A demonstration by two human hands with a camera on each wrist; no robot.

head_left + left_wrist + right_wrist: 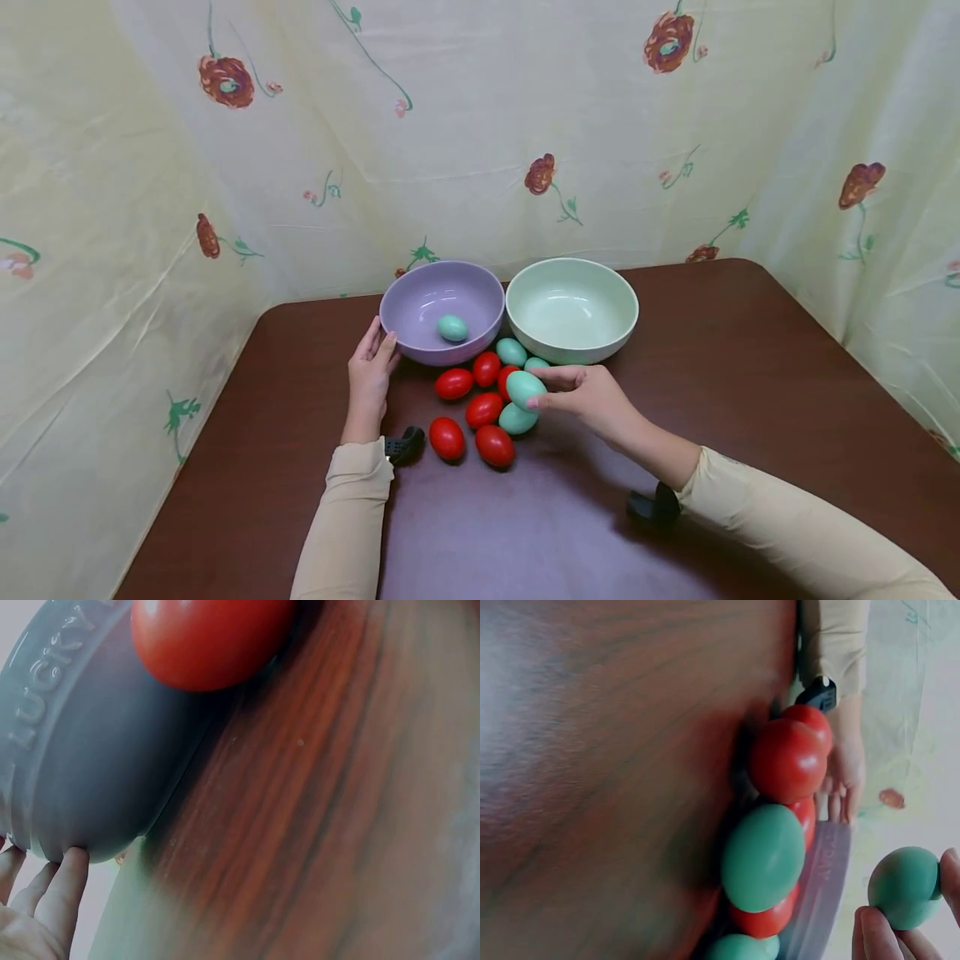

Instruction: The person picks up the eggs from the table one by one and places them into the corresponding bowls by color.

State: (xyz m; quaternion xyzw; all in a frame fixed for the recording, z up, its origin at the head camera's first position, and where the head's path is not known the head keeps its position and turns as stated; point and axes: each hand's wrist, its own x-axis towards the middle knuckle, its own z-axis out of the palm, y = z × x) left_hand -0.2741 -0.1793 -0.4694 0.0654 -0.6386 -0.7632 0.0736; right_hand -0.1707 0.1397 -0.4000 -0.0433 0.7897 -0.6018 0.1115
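My left hand [371,375] rests against the left side of a purple bowl [408,337], with fairly straight fingers [64,900] touching its outer wall in the left wrist view. One mint-green egg [452,327] lies inside that bowl. Between thumb and fingertips, my right hand [592,396] pinches another green egg [905,888], raised over the loose eggs in front of the bowls. Several red eggs [495,447] lie on the table there, among green eggs [512,352]; one green egg is partly hidden behind my right fingers.
A pale green bowl [572,343] stands beside the purple one, to its right. Both are near the back edge of the dark brown table [712,333]. Flowered cloth [465,150] hangs behind and at the sides. A black strap [654,505] shows at my right wrist.
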